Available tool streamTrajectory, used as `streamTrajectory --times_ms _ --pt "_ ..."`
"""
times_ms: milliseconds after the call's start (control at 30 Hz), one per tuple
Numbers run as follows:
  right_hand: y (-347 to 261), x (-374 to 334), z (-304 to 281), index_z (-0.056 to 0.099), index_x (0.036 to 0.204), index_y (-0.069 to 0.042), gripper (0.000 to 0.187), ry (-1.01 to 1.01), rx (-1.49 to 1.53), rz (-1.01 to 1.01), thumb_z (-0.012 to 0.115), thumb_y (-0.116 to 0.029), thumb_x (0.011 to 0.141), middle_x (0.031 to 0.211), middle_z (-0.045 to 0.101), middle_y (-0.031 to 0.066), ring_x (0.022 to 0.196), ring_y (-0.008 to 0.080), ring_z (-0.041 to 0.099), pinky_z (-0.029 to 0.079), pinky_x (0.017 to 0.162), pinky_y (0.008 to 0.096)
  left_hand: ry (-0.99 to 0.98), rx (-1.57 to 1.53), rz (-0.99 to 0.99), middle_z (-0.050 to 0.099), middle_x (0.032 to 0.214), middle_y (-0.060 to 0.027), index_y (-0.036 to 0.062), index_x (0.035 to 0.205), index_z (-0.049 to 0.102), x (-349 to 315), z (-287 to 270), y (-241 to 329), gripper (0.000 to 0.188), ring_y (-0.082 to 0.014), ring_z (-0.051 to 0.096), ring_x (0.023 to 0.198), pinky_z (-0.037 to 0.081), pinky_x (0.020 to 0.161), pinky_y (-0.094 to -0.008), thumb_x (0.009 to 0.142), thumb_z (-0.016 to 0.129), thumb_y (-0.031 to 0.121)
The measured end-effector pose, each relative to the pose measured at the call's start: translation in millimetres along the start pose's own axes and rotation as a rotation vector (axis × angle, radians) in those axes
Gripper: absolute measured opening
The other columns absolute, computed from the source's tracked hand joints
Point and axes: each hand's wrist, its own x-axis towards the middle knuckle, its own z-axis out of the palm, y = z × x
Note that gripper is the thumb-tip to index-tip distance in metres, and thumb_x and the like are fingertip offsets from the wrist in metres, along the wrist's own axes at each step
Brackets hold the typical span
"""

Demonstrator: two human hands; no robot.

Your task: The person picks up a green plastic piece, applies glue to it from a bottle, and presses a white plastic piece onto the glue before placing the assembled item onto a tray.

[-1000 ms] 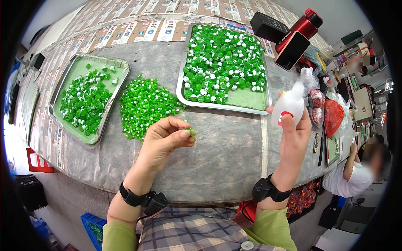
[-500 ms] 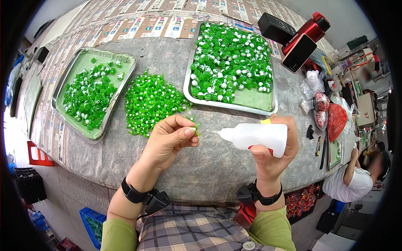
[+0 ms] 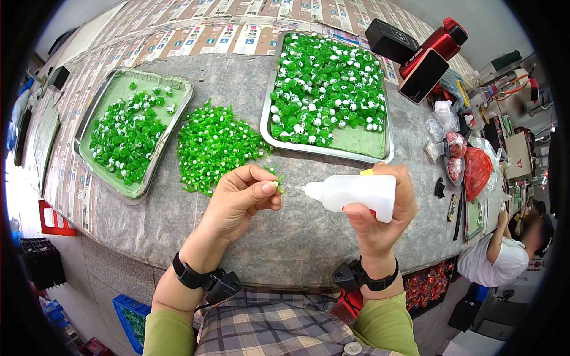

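Observation:
Between thumb and forefinger, my left hand (image 3: 243,194) pinches a small green plastic piece (image 3: 280,183) with a white spot. My right hand (image 3: 389,213) grips a white squeeze bottle (image 3: 359,194) lying sideways, its thin nozzle aimed left at the piece. The nozzle tip is very close to the piece; whether they touch I cannot tell. Just beyond my left hand lies a pile of small green and white pieces (image 3: 217,145). A metal tray (image 3: 389,151) at the far middle holds many round green pieces with white eyeballs. Similar pieces lie in a smaller tray (image 3: 185,98) at the left.
A red bottle (image 3: 436,44), a black box (image 3: 392,38) and a phone (image 3: 424,75) stand at the far right. Plastic bags (image 3: 477,172) and a cutter knife (image 3: 452,207) lie along the right edge. Another person (image 3: 499,255) sits farther right.
My right hand has moved the squeeze bottle left, bringing its nozzle up to the green piece. My left hand stays nearly still.

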Motion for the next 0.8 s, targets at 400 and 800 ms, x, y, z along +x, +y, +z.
streamTrajectory --times_ms 400,800 --pt "-0.7 1.3 1.4 0.05 0.079 -0.001 0.037 0.074 0.044 0.024 0.073 -0.024 0.061 0.072 0.05 0.0043 0.062 0.0111 0.051 0.04 0.054 0.0212 0.038 0.024 0.003 0.055 0.065 -0.0078 0.0035 0.076 0.051 -0.1 2.4 -1.2 0.015 -0.0129 0.055 0.056 0.047 0.052 -0.0229 0.074 0.06 0.015" --pt "2.4 0.0 -3.4 0.051 0.078 -0.001 0.036 0.064 0.034 -0.04 0.073 -0.023 0.06 0.07 0.05 0.0052 0.059 0.0106 0.049 0.038 0.051 0.0203 0.08 0.105 0.144 0.057 0.073 -0.0049 0.003 0.082 0.055 -0.6 3.6 -1.4 0.01 -0.0114 0.056 0.067 0.048 0.063 -0.0252 0.073 0.06 0.006"
